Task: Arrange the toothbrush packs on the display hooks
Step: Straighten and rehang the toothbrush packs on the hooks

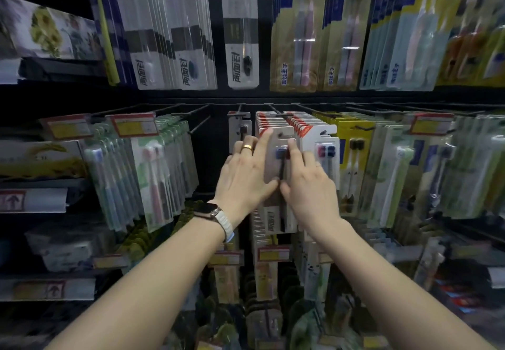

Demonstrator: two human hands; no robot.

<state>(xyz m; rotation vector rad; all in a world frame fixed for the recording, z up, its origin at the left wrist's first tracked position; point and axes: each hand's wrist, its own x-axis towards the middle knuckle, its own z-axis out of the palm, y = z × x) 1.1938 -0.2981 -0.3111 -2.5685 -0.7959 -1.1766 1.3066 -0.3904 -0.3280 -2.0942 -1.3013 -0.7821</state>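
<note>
**Getting the front pack seated on its peg**

Both forearms come in from the bottom of the head view, a watch [209,211] on the left wrist. Left hand [244,174] grips the left edge of the front toothbrush pack [276,170] dead centre, index finger stretched up to the card's top corner and thumb tucked on the face. Right hand [308,183] pinches the right edge, its index fingertip pressing by the bristles. So both hands are grasping the same pack, neither is free.

That pack sits at the front of the red-topped row [273,120] hanging on a hook [276,111] at about 12 o'clock from the hands. I'd guess the step is lining up the hang hole with the peg tip. Best bet: keep the card square, slide it straight back, don't twist or the card hole could tear.

As for what's holding what: pegs at 9 o'clock carry green-and-clear packs [153,174], pegs at 3 o'clock carry yellow packs [355,142], and the upper row at 12 o'clock has white packs [240,35]. Lower pegs are too blurry to call.
</note>
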